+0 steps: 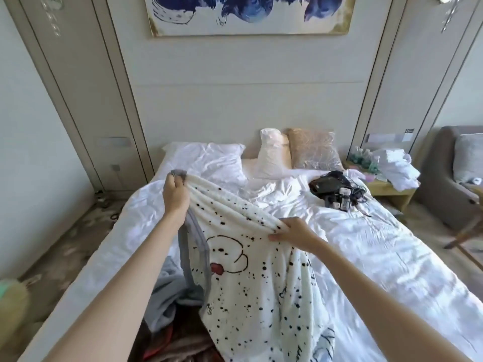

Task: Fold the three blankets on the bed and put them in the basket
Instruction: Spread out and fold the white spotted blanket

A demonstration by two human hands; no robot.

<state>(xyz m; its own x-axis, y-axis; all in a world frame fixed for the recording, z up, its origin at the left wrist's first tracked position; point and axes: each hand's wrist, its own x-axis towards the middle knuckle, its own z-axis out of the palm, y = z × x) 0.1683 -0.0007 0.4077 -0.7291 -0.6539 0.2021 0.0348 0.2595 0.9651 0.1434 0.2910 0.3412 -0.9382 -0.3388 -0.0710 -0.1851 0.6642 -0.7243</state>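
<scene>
The white spotted blanket hangs unfolded over the near end of the bed. The left hand has its fingers clamped on the grey-trimmed corner, and the right hand has its fingers pinching the top edge further along. A grey blanket and a dark red blanket lie crumpled beneath it, so the task appears to be at its start, with all three blankets left to fold and stow. The basket is not in view, so its contents cannot be told.
</scene>
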